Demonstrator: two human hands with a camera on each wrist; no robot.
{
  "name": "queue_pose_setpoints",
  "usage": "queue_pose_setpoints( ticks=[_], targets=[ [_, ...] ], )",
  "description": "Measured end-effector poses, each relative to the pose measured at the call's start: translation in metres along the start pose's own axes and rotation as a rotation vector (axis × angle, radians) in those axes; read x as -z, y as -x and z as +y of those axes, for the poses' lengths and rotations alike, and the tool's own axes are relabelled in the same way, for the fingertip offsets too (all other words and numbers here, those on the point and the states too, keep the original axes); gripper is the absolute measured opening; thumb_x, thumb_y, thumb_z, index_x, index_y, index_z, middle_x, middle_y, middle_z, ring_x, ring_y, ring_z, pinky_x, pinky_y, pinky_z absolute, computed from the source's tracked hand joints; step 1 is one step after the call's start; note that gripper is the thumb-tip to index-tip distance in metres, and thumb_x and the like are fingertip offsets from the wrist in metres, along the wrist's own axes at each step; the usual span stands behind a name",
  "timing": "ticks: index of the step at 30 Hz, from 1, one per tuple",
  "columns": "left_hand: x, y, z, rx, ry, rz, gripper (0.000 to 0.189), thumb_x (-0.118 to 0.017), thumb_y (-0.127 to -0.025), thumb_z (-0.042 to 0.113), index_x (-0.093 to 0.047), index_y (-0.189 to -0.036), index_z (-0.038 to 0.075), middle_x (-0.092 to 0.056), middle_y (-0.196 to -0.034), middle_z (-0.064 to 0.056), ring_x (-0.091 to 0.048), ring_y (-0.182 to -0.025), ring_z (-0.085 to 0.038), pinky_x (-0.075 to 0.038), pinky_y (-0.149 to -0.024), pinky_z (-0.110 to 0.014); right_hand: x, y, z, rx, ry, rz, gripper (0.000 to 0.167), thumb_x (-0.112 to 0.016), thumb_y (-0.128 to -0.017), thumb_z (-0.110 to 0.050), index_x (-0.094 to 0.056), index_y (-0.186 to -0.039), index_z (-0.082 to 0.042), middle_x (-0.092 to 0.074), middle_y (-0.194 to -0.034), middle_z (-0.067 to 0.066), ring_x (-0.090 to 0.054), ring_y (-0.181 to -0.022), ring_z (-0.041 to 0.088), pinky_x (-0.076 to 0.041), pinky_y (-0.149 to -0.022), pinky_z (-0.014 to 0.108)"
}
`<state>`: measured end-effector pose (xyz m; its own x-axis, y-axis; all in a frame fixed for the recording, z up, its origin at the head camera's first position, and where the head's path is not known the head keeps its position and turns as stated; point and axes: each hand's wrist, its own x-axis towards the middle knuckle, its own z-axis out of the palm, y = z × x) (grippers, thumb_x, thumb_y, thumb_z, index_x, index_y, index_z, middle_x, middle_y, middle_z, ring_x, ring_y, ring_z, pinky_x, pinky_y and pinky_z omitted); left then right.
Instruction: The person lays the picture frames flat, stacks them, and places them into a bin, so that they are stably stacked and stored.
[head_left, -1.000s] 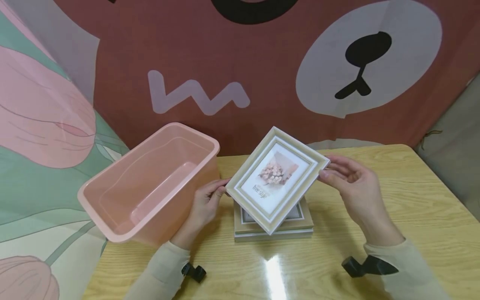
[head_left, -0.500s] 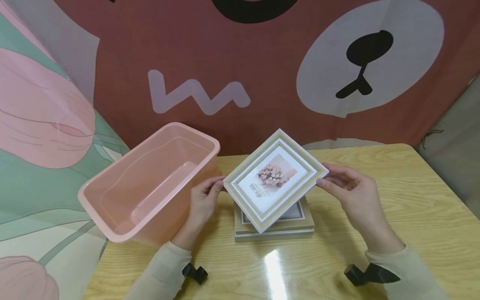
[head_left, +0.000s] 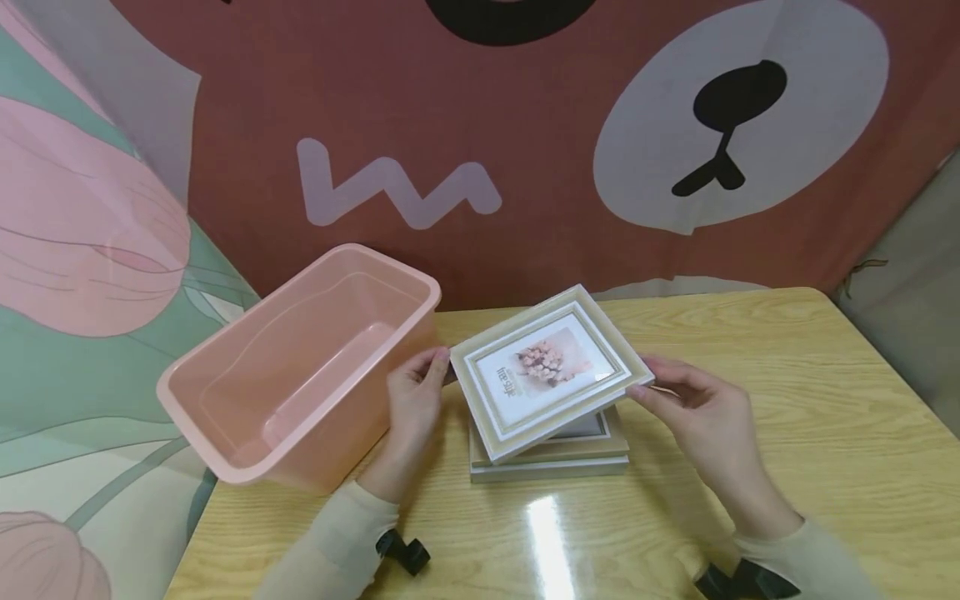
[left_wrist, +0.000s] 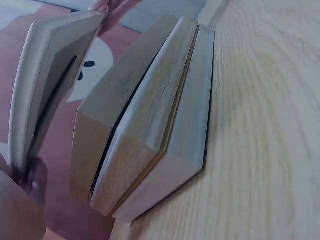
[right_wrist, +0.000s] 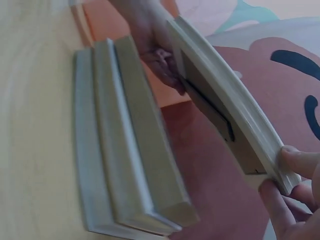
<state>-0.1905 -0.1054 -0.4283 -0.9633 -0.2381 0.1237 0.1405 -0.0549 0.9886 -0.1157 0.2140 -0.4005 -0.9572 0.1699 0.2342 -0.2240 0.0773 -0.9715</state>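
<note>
A cream-and-white picture frame [head_left: 551,367] with a flower print is held between both hands, tilted above a stack of similar frames [head_left: 550,472]. Its left corner is pinched by my left hand [head_left: 415,396], thumb on the face. My right hand [head_left: 705,417] pinches the opposite corner between thumb and fingers. From the right wrist view, the held frame's back [right_wrist: 210,110] shows a dark slot, apart from the stack. Three thick frames make up the pile [left_wrist: 137,145] in the left wrist view. The held frame hides much of the stack's top.
A pink plastic bin [head_left: 358,417] stands left of the stack, close to my left hand and forearm. The wooden table [head_left: 832,442] ends at a wall hung with a bear-print cloth [head_left: 540,167].
The held frame has turned clockwise then tilted flatter, its top corner coming lower and further right. My right hand has dropped slightly. Bin and stack have stayed put.
</note>
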Motion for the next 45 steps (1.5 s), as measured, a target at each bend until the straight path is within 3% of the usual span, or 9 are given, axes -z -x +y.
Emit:
queue_pose_setpoints(
  ticks=[4,8,14,18,23,33,45],
  targets=[
    [-0.002,0.002,0.001,-0.003,-0.125,-0.044,0.029,-0.059,-0.109,0.004,-0.07,-0.13,-0.013,-0.075,-0.124,-0.03,-0.081,-0.102,-0.023,-0.065,-0.092,-0.028,-0.004,0.006,0.005,-0.018,0.034,0.032,0.037,-0.087,-0.086,0.007,-0.074,-0.12,0.014,-0.082,-0.111,-0.014,-0.079,-0.091,0.002,-0.065,-0.082,0.02],
    [-0.003,0.005,0.003,-0.039,-0.217,-0.127,0.038,-0.057,-0.108,0.005,-0.062,-0.142,-0.012,-0.068,-0.14,-0.029,-0.068,-0.131,-0.039,-0.057,-0.112,-0.044,-0.006,0.012,0.01,-0.053,0.113,0.077,0.036,-0.088,-0.086,0.004,-0.075,-0.118,0.013,-0.081,-0.105,-0.02,-0.078,-0.088,-0.001,-0.064,-0.08,0.017],
    [-0.003,0.003,0.004,-0.088,-0.242,-0.253,0.047,-0.054,-0.108,0.004,-0.05,-0.15,-0.016,-0.052,-0.157,-0.031,-0.048,-0.152,-0.042,-0.038,-0.128,-0.053,-0.006,0.019,0.015,-0.101,0.169,0.129,0.035,-0.089,-0.085,0.003,-0.076,-0.117,0.01,-0.079,-0.1,-0.023,-0.077,-0.085,-0.002,-0.062,-0.078,0.013],
    [-0.001,0.0,0.001,-0.09,-0.277,-0.3,0.048,-0.053,-0.109,0.005,-0.047,-0.153,-0.015,-0.048,-0.161,-0.032,-0.041,-0.157,-0.042,-0.03,-0.133,-0.053,-0.008,0.025,0.018,-0.109,0.184,0.139,0.033,-0.09,-0.084,0.003,-0.077,-0.114,0.01,-0.078,-0.099,-0.024,-0.076,-0.085,-0.003,-0.062,-0.079,0.013],
    [0.001,-0.001,-0.001,-0.093,-0.332,-0.325,0.049,-0.053,-0.109,0.008,-0.048,-0.154,-0.012,-0.049,-0.162,-0.03,-0.041,-0.157,-0.042,-0.029,-0.134,-0.054,-0.01,0.033,0.023,-0.086,0.212,0.118,0.029,-0.09,-0.084,0.003,-0.077,-0.11,0.01,-0.077,-0.1,-0.026,-0.076,-0.088,-0.004,-0.063,-0.081,0.014],
    [0.004,-0.006,-0.008,-0.177,-0.41,-0.4,0.053,-0.046,-0.11,0.013,-0.044,-0.154,-0.017,-0.056,-0.153,-0.032,-0.051,-0.148,-0.045,-0.037,-0.127,-0.06,-0.009,0.048,0.03,-0.132,0.271,0.037,0.023,-0.092,-0.087,-0.011,-0.079,-0.1,0.003,-0.078,-0.11,-0.017,-0.075,-0.103,0.001,-0.061,-0.088,0.013],
    [0.004,-0.003,-0.01,-0.127,-0.464,-0.42,0.05,-0.048,-0.111,0.009,-0.045,-0.156,-0.013,-0.05,-0.162,-0.029,-0.043,-0.155,-0.043,-0.03,-0.133,-0.057,-0.012,0.051,0.039,-0.11,0.22,0.044,0.021,-0.091,-0.083,0.001,-0.077,-0.098,0.008,-0.076,-0.105,-0.023,-0.073,-0.099,-0.006,-0.061,-0.088,0.014]
  ],
)
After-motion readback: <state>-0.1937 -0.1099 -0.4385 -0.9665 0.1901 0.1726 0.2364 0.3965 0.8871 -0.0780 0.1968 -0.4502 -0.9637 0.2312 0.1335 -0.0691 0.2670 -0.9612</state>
